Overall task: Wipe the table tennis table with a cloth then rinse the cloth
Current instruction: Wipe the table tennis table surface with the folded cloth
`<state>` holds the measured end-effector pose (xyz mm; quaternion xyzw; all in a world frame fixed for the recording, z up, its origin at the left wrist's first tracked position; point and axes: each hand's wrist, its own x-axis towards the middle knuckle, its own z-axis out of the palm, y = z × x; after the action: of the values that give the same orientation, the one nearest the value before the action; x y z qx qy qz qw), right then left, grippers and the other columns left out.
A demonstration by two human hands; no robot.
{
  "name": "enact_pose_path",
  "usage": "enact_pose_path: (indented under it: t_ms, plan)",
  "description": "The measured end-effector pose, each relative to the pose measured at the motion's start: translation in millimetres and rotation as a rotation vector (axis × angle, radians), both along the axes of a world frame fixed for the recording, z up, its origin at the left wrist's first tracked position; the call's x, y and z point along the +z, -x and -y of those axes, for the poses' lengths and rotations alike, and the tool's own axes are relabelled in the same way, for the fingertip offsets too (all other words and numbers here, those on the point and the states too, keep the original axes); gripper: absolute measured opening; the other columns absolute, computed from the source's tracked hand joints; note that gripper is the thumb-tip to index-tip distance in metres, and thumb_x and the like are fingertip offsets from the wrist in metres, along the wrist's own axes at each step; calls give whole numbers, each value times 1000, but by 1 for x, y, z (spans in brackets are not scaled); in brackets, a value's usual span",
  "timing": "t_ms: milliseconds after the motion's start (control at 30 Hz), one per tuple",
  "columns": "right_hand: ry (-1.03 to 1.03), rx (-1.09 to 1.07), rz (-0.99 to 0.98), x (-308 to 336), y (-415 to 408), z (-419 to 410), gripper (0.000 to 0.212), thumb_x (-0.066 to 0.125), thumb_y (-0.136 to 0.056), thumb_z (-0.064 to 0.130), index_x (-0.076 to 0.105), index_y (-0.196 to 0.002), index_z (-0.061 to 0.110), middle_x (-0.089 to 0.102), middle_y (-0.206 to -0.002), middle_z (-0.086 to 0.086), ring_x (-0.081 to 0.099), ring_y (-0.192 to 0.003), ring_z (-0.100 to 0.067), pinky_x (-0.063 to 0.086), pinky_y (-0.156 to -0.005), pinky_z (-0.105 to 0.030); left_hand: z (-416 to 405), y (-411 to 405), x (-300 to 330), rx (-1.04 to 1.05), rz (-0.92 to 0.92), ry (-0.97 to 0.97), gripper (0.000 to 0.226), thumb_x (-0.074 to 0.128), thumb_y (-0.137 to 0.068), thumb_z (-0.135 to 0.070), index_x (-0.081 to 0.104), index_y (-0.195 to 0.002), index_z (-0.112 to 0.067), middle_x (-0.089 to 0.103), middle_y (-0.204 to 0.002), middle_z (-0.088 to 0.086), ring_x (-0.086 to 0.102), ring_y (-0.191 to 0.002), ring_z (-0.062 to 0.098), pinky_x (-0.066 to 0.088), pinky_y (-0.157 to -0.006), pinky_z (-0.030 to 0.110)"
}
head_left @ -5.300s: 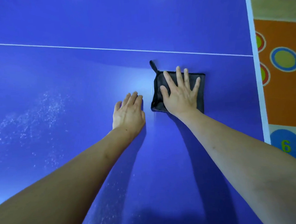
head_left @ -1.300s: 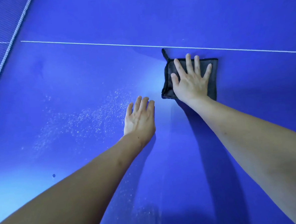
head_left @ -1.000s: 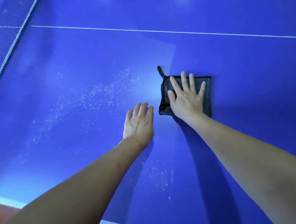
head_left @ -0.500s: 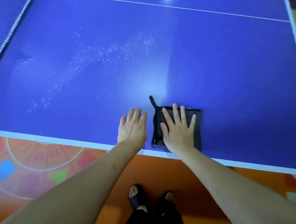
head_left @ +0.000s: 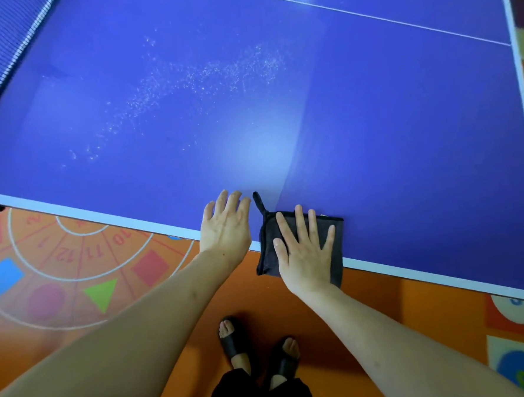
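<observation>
Black cloth (head_left: 301,226) half off the table edge (head_left: 412,273), could drop.
Right hand (head_left: 307,250) flat on it, left hand (head_left: 227,228) open, gripping nothing; white specks (head_left: 204,79) unwiped.

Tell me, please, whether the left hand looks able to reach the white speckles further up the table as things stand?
Probably yes. The left hand lies flat and holds nothing near the table's near edge, and only bare blue surface separates it from the speckles, though the farthest ones may need a lean.

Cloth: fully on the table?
No, the cloth under the right hand overhangs the table's near white edge.
</observation>
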<state>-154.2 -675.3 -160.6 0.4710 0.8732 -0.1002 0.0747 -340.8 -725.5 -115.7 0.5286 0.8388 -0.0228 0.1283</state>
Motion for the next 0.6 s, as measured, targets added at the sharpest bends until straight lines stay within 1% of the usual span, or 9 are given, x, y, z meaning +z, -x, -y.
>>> enact_pose_path:
  t_ms: [133, 200, 333, 467, 600]
  plan:
    - [-1, -20, -8, -2, 18, -25, 58, 12, -110, 56, 2, -166, 45, -7, -177, 3, -15, -162, -24, -7, -125, -65, -18, 9, 1, -13, -5, -23, 43, 45, -102, -22, 43, -145, -19, 37, -155, 1, 25, -149, 27, 28, -117, 44]
    - [-3, -39, -22, -2, 32, -45, 58, 14, -109, 55, 4, -166, 47, -7, -177, 4, -15, -162, -22, -5, -126, -65, -29, 16, 2, -18, 5, -31, 44, 45, -101, -21, 42, -144, -20, 36, -155, 0, 24, -149, 26, 27, -117, 43]
    - [-21, -77, -43, -5, 57, -87, 58, 12, -108, 54, 5, -165, 47, -6, -177, 5, -14, -162, -22, -4, -126, -66, -56, 34, 2, -35, -5, -34, 45, 44, -100, -19, 40, -145, -20, 34, -156, 1, 22, -149, 26, 26, -117, 42]
    - [-36, -127, -72, -6, 83, -133, 58, 16, -108, 53, 10, -165, 46, -3, -177, 4, -11, -162, -23, -3, -125, -67, -91, 53, 0, -71, -22, -43, 46, 44, -98, -17, 40, -144, -20, 33, -156, 1, 22, -149, 26, 26, -117, 42]
    - [-40, -170, -96, -6, 108, -187, 58, 20, -108, 52, 11, -165, 46, -3, -177, 4, -10, -162, -23, -3, -125, -67, -138, 75, -3, -79, -33, -56, 38, 47, -99, -19, 46, -138, -20, 39, -151, 0, 27, -146, 26, 30, -114, 41]
